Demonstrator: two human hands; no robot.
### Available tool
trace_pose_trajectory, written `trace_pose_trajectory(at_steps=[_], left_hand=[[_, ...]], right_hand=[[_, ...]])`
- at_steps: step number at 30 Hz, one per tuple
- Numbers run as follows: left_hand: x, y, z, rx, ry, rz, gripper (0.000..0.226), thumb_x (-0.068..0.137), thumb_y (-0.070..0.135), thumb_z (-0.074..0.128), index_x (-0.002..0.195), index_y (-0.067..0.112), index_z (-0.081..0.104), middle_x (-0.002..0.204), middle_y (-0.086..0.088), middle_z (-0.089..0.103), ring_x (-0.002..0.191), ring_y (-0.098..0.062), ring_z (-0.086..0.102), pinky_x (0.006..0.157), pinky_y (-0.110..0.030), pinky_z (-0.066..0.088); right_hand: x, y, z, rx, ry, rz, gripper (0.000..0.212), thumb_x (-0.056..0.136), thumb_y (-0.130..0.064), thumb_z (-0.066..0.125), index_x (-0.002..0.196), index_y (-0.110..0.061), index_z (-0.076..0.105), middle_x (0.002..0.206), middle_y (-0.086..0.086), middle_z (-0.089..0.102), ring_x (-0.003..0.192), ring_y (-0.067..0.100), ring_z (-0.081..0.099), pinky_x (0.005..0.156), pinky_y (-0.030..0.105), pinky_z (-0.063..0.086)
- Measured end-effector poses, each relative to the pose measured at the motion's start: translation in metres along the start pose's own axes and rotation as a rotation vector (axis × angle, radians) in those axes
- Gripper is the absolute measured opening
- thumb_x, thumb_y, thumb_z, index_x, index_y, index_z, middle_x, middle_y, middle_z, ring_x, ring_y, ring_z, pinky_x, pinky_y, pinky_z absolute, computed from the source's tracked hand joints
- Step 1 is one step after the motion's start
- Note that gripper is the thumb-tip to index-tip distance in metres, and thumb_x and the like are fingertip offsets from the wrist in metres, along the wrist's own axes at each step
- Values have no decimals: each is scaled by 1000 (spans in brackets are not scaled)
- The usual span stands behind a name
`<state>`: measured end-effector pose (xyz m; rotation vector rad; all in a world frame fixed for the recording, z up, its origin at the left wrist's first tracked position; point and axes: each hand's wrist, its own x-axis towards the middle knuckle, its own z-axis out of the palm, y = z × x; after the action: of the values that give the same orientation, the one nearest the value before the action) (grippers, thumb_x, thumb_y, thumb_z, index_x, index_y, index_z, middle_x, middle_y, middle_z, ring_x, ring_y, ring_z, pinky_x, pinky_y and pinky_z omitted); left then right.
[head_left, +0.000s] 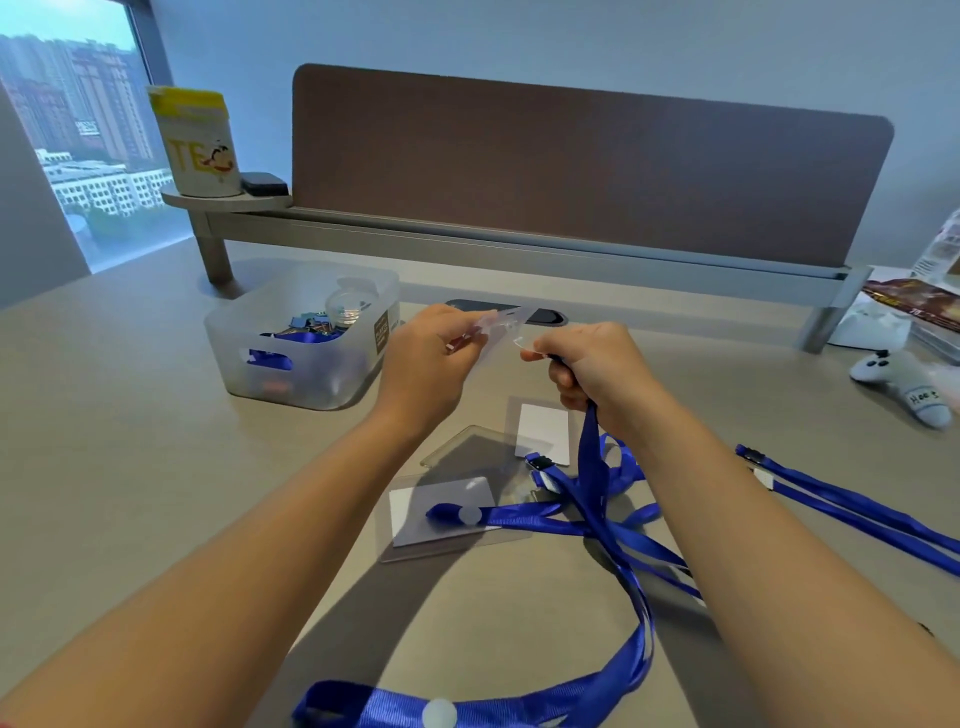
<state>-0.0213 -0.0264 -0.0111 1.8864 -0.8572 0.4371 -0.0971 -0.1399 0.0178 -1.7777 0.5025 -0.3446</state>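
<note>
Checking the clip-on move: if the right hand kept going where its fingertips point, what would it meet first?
Probably the clear badge holder pinched by the left hand: the right hand, gripping the blue lanyard, points at its edge, though depth is unclear.

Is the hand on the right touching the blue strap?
Touching. The head view shows the right hand with its fingers curled round the blue strap, which hangs down out of the fist.
</note>
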Motion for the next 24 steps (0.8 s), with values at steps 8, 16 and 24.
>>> trace_pose_trajectory(at_steps=[8,16,24], left_hand=[[-5,-5,-5,-10,-20,53,27,84,7,55,109,0,60,100,-21,66,84,-17,48,65,-15,39],[-6,-10,-6,-259,-167,-136,35,86,4,52,120,7,52,107,-10,59,97,-17,51,74,-15,44],[-3,-12,-8,-64,-200,-22,42,88,1,45,127,15,45,120,-16,57,95,-12,43,83,-22,39]], right_hand=[[-1,0,7,50,7,-50,26,90,-13,49,67,-11,61,25,-8,42,26,3,33,34,13,31],[0,6,15,147,-103,-76,23,93,-12,46,75,-12,61,58,0,57,39,3,49,43,12,44],[2,9,19,300,-142,-11,25,94,-11,44,75,-6,59,55,2,59,34,2,51,39,12,44]])
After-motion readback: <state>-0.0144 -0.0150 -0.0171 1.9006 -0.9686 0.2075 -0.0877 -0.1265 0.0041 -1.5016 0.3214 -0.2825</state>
